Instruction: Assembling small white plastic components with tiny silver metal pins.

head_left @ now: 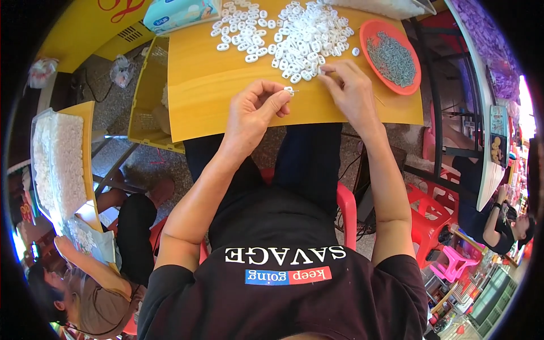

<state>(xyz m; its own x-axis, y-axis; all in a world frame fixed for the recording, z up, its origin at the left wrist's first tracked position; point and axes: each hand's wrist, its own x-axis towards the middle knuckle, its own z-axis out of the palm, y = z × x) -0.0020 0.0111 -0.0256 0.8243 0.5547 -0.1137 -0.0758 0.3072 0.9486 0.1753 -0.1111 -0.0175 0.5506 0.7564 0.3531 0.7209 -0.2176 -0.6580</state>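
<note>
Over the front part of the yellow tabletop, my left hand pinches a small white two-hole plastic piece between thumb and fingertips. A thin metal pin or screw sticks out of that piece toward the right. My right hand is at the near right edge of a loose pile of similar white plastic pieces. Its thumb and forefinger close toward each other around a tiny whitish bit, too small to make out. To the right, a red plate holds many small grey metal screws.
A blue tissue pack and a clear tray of white pieces lie at the table's far side. A yellow crate stands left of the table. Another person works at lower left; red chairs stand at right.
</note>
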